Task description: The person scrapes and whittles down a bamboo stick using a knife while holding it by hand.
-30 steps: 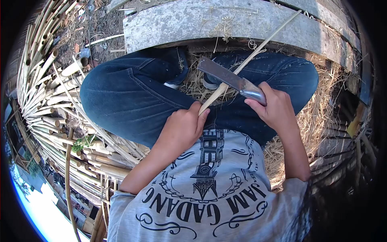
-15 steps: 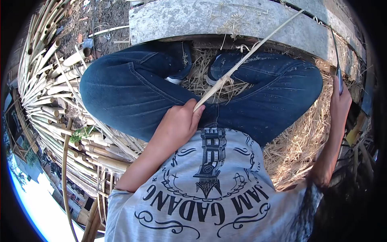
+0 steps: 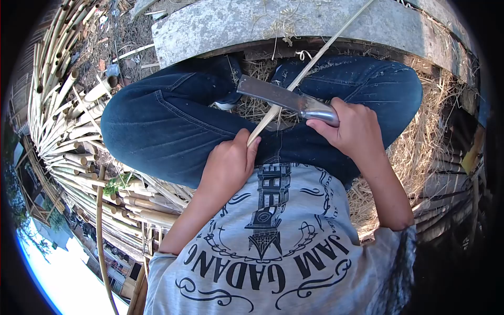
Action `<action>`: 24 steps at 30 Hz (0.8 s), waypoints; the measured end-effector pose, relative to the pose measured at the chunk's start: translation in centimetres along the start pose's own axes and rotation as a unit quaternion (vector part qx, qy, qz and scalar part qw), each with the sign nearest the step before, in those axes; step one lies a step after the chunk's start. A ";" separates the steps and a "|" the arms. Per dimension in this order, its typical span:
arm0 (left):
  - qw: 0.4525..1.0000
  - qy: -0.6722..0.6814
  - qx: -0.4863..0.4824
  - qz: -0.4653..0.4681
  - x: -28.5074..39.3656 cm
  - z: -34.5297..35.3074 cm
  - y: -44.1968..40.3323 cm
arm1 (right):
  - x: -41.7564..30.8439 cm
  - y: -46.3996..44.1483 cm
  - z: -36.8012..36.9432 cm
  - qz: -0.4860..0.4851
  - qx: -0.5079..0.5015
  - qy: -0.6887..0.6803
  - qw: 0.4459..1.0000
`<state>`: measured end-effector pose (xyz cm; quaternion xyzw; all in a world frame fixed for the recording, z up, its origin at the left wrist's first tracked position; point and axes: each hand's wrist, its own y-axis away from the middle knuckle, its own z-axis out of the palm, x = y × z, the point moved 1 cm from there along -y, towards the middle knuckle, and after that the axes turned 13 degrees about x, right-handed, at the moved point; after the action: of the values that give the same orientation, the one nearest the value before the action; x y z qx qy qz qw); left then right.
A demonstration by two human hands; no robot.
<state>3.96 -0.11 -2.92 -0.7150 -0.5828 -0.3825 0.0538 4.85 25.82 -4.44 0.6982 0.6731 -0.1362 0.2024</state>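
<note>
My left hand (image 3: 229, 159) grips the near end of a long pale bamboo strip (image 3: 307, 66) in front of my waist. The strip slants up and away to the right, past the edge of a grey plank. My right hand (image 3: 353, 127) is closed around the metal handle of a broad-bladed knife (image 3: 270, 94). Its blade lies across the strip, a short way beyond my left hand, and covers part of it. Whether the edge cuts into the strip I cannot tell.
A grey plank (image 3: 210, 27) with curled shavings lies across the front, beyond my crossed legs (image 3: 152, 126). Many cut bamboo poles (image 3: 79, 157) are heaped at the left. Straw-like shavings (image 3: 415, 157) cover the ground at the right and between my feet.
My right hand has swung the knife in from the far right, over my lap and onto the strip. My left hand keeps its hold on the strip's near end.
</note>
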 end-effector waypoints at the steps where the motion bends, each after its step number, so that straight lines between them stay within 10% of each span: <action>1: 1.000 -0.023 -0.008 -0.012 0.1 0.1 0.1 | 0.5 0.2 -0.2 0.004 -0.002 0.001 1.000; 9: 1.000 -0.006 -0.004 -0.016 -0.1 -0.3 0.3 | 11.5 -1.9 -9.3 0.297 0.105 0.135 0.939; 15: 0.998 0.039 -0.030 -0.031 0.4 -0.2 -0.6 | 0.5 0.3 -4.2 0.080 0.028 -0.091 0.992; 24: 1.000 -0.007 -0.007 -0.029 -0.1 0.2 0.3 | 3.6 -1.6 -1.5 0.045 0.023 0.082 0.995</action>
<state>4.29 -0.17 -3.03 -0.7008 -0.6007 -0.3832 0.0337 3.32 29.76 -4.92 0.7409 0.6521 -0.0849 0.1365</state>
